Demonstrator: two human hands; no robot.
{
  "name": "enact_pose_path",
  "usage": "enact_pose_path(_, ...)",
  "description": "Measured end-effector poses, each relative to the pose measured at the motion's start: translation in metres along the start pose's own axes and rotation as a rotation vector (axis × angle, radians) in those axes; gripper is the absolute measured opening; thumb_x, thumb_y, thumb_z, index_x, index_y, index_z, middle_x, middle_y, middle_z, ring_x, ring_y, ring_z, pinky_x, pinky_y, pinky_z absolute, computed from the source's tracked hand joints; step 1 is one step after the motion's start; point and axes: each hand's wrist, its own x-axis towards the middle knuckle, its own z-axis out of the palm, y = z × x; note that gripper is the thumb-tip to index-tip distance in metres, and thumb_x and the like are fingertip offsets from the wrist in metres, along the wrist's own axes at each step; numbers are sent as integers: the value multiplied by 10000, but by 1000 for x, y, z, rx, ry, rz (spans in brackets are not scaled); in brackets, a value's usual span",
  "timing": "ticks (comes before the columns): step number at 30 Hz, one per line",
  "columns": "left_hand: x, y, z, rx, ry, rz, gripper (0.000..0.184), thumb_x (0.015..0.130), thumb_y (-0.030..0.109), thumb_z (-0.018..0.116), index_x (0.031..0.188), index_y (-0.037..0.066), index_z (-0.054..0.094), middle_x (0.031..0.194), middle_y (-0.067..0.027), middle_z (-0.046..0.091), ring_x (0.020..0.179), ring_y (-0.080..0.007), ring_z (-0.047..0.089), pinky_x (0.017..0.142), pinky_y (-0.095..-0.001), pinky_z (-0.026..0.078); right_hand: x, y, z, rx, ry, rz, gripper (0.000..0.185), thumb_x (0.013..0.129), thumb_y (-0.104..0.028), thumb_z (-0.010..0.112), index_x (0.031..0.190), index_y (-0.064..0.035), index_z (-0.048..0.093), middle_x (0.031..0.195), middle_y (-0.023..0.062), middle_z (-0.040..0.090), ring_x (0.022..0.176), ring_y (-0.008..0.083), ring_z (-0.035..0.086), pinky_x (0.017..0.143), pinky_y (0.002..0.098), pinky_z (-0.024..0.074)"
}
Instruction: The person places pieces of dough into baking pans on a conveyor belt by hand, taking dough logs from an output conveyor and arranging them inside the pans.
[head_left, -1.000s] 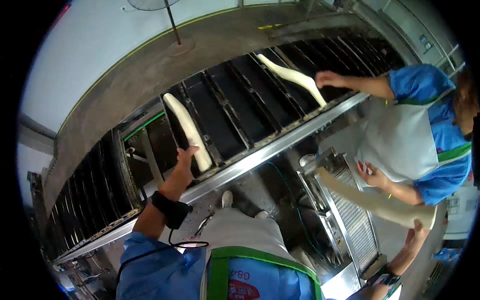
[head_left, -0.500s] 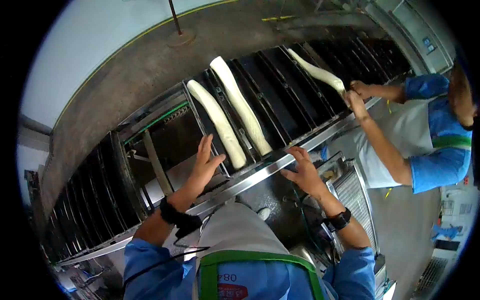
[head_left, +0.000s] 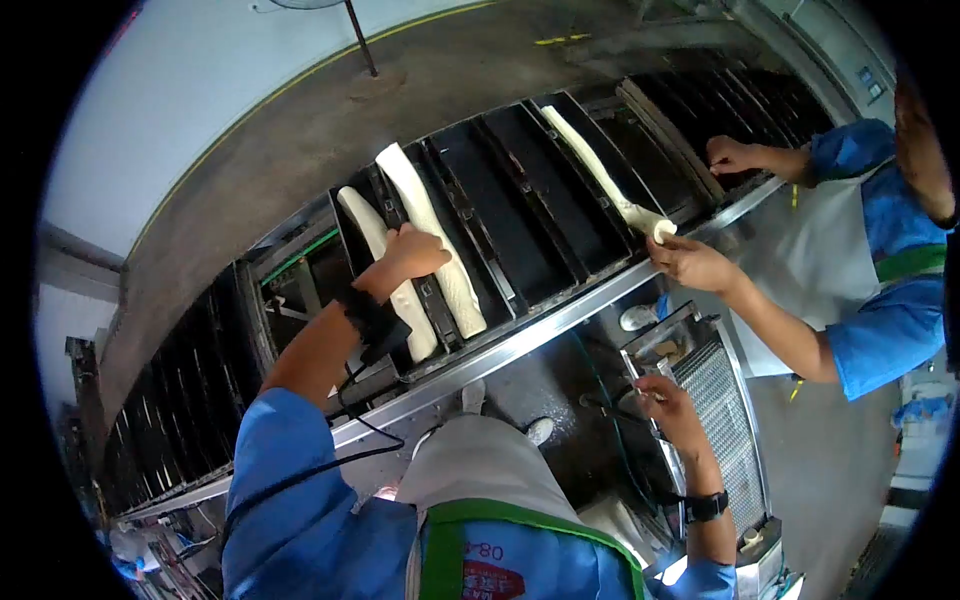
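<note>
Two long pale dough rolls lie side by side in black moulds: the left dough roll (head_left: 414, 318) and the right dough roll (head_left: 432, 225). My left hand (head_left: 412, 254) is across the divider between them, fingers curled downward; their tips and anything in them are hidden. My right hand (head_left: 672, 410) hangs low on the near side of the rail, fingers loosely bent and apart, above a metal stand. To the right, a co-worker's hand (head_left: 692, 264) holds the near end of a third dough roll (head_left: 590, 160).
A metal rail (head_left: 540, 326) runs along the near side of the black mould line (head_left: 500, 200). A perforated metal platform (head_left: 722, 405) stands at the right. The co-worker's other hand (head_left: 735, 155) is over the far-right moulds. A pole stands on the floor beyond.
The moulds and dough rolls have shifted left. My left hand has moved up onto the rolls, and my right hand has dropped back from the rail. The co-worker's hands have separated.
</note>
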Motion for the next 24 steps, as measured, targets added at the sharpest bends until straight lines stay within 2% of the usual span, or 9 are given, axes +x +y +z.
enact_pose_path(2,28,-22,23,146,-117,269,282,743,302,417,909,146,583,982,-40,550,951,-311,398,800,-412,307,1,3,-21,5,-19,32,230,768,-115,532,976,-18,516,856,37,541,830,122,496,728,239,393)
enact_pose_path(6,2,-9,29,-254,149,99,262,723,282,409,877,152,575,1026,-56,512,925,-347,405,765,-503,288,2,20,-50,77,-22,-30,226,773,-120,526,965,0,517,845,44,542,809,119,500,717,242,395)
enact_pose_path(8,1,-1,13,-167,34,205,283,726,281,411,931,160,566,1066,-60,489,952,-342,397,782,-518,278,1,23,-69,87,-41,-42,227,775,-121,525,964,3,516,845,43,541,803,116,500,715,242,395)
enact_pose_path(9,-4,6,7,-115,-60,17,314,739,284,410,992,160,550,1077,-70,485,968,-345,395,818,-482,284,1,25,-77,85,-42,-12,224,762,-105,542,959,-1,519,843,45,546,793,115,505,692,240,403)
enact_pose_path(14,-20,18,-3,-305,-26,-54,321,765,306,414,992,139,565,1044,-86,519,988,-290,429,852,-375,301,-11,52,-133,167,-34,11,215,757,-118,560,936,-4,531,821,45,555,771,113,505,670,239,406)
enact_pose_path(16,-13,3,20,-129,164,178,290,758,236,425,1006,163,555,938,-97,559,831,-268,517,755,-370,378,-24,79,-164,-24,30,76,217,765,-153,549,926,-6,546,807,58,565,764,117,510,676,249,404)
enact_pose_path(17,19,-37,54,-104,134,279,265,784,205,446,983,55,537,936,-147,554,822,-248,524,719,-359,394,-29,83,-179,13,67,130,230,771,-186,539,920,-11,555,817,76,578,754,127,517,678,264,406)
enact_pose_path(21,60,28,23,-220,95,137,293,794,216,426,1013,41,514,981,-155,529,876,-257,494,758,-348,371,-26,198,-239,-415,260,219,374,730,-373,554,898,-40,535,778,154,566,730,304,543,647,365,427)
enact_pose_path(24,102,70,9,-191,60,102,314,802,224,412,1035,31,496,1014,-161,510,916,-264,473,788,-340,354,-54,229,-278,-435,375,473,460,687,-380,599,1001,-60,496,935,158,524,886,309,503,756,380,412)
